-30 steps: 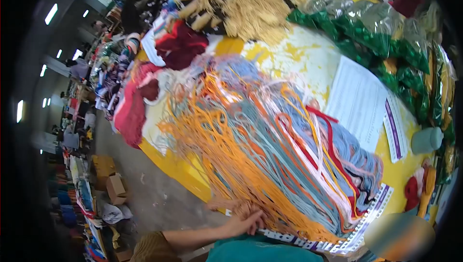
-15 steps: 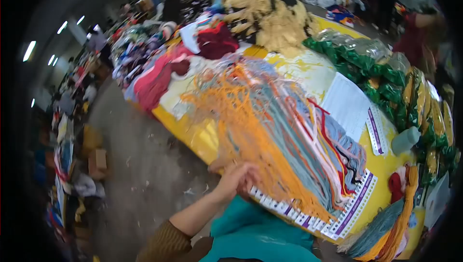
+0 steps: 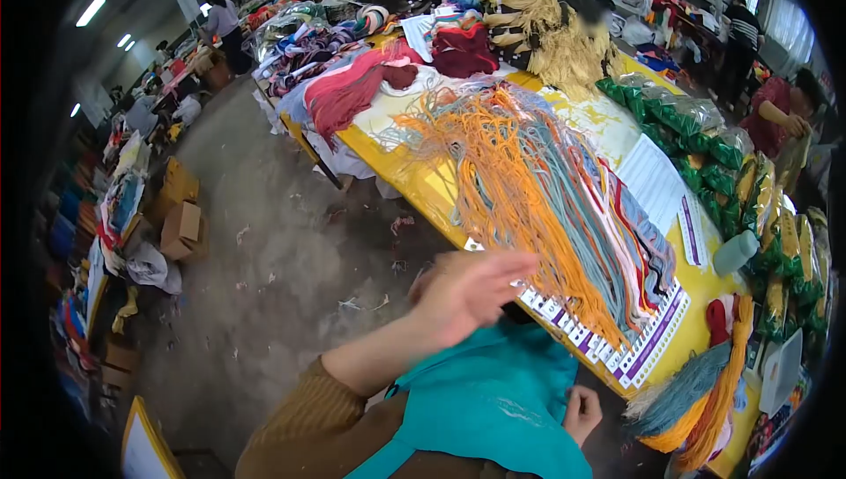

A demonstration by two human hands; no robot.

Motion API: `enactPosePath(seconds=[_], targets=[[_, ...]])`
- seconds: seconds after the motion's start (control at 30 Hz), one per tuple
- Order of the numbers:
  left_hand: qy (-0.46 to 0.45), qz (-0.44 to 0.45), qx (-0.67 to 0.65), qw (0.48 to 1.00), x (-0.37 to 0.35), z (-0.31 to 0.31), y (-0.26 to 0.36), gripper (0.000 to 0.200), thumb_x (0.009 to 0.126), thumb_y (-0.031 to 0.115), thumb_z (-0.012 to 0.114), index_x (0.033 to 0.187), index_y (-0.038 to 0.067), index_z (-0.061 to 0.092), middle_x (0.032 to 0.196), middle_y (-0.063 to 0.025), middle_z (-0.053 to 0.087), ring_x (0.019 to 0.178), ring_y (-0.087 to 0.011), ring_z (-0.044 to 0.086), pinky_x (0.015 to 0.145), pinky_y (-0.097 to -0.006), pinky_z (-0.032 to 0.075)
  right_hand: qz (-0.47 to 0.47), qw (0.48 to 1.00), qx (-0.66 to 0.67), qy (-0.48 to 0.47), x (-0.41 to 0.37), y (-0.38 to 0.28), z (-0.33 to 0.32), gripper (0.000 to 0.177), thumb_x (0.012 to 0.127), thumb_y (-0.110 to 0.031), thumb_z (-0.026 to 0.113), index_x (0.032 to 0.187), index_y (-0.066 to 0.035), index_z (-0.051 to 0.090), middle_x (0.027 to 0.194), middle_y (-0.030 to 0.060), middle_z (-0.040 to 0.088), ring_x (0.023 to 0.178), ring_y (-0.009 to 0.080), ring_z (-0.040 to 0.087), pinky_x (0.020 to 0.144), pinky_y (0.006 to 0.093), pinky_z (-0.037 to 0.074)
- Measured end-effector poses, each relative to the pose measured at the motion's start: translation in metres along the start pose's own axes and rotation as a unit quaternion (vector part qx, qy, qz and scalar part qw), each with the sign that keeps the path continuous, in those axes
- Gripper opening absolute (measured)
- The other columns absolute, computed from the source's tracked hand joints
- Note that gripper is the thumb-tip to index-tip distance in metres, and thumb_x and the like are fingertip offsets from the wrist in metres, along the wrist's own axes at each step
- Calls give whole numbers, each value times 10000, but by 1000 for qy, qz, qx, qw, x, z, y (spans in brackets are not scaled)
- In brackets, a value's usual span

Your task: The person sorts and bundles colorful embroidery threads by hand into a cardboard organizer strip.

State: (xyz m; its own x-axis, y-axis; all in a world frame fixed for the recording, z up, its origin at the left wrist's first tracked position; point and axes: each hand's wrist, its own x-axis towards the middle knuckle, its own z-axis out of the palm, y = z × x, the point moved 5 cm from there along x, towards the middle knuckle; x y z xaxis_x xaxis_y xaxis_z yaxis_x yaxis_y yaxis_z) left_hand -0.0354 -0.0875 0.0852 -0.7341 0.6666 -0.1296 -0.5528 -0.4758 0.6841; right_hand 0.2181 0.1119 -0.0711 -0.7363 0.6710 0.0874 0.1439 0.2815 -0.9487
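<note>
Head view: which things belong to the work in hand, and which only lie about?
In hand: left hand, orange and grey yarn strands, labelled card strip.
Lying about: green packets, printed sheet, beige yarn heap, cardboard boxes.

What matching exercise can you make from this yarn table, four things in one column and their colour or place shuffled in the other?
1 yarn strands
2 packets
3 cardboard box
4 left hand

A on the floor
B green, along the table's right side
C mostly orange, fanned over the table
D raised near the labelled card

Pairs: 1-C, 2-B, 3-A, 4-D.
</note>
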Motion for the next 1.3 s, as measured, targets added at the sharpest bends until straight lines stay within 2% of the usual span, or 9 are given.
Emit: enactPosePath(seconds=[0.13,0.23,0.4,0.43,0.53,0.7,1.03,1.13,1.3], targets=[[-86,-134,59,986,-3,21,-67,360,1010,235,476,1282,31,594,1079,-39,633,780,-73,537,943,-297,422,22,994,103,-33,34,-102,19,114,907,-3,584,995,14,654,897,73,664,701,99,584,653,238,475],[-160,-169,122,965,-3,38,-103,396,1026,226,439,1333,0,542,1025,-44,648,901,-83,552,889,-268,454,56,972,215,-78,52,-127,37,106,910,-27,616,1004,4,653,893,54,667,718,95,593,667,236,488],[-166,-156,134,964,-7,40,-108,407,1039,221,416,1359,-6,522,1068,-48,646,806,-43,511,727,-218,445,43,946,287,-147,49,-121,56,87,929,-66,625,975,5,644,854,43,649,734,108,588,649,243,481],[-183,-161,138,960,-9,43,-103,409,1039,213,416,1366,-16,506,1188,-90,626,956,-83,564,803,-249,479,42,944,292,-147,47,-118,57,85,932,-71,627,970,3,642,852,41,647,732,109,587,649,243,481],[-206,-146,123,960,0,34,-116,410,1039,215,418,1358,-25,509,1224,-112,610,1041,-111,567,848,-269,484,93,934,315,-138,46,-112,58,75,932,-70,624,963,-3,639,840,24,638,723,93,578,655,241,483],[-142,-190,56,970,8,34,-124,347,1019,162,455,1277,-33,580,1060,-94,647,875,-122,601,773,-258,488,76,952,263,-138,53,-102,65,75,931,-88,623,946,-17,644,831,19,635,690,80,565,585,216,426],[-188,-208,-28,959,54,7,-129,396,1025,257,432,1284,-17,557,993,-68,636,872,-144,602,749,-271,473,246,843,472,-77,94,-92,74,119,889,-111,608,941,-25,672,815,51,678,589,91,540,473,198,359],[-171,-187,-61,965,61,16,-123,410,1024,312,425,1241,-6,568,1002,-59,620,853,-132,594,714,-258,471,232,861,450,-48,107,-85,72,110,914,-175,627,882,-71,642,767,42,682,520,79,522,419,199,349],[-116,-162,27,980,76,6,-119,291,975,113,530,1232,-13,581,985,-52,610,866,-126,599,709,-259,506,190,934,298,-48,117,-90,70,87,932,-122,627,908,-40,643,771,60,691,498,66,533,429,181,368]])
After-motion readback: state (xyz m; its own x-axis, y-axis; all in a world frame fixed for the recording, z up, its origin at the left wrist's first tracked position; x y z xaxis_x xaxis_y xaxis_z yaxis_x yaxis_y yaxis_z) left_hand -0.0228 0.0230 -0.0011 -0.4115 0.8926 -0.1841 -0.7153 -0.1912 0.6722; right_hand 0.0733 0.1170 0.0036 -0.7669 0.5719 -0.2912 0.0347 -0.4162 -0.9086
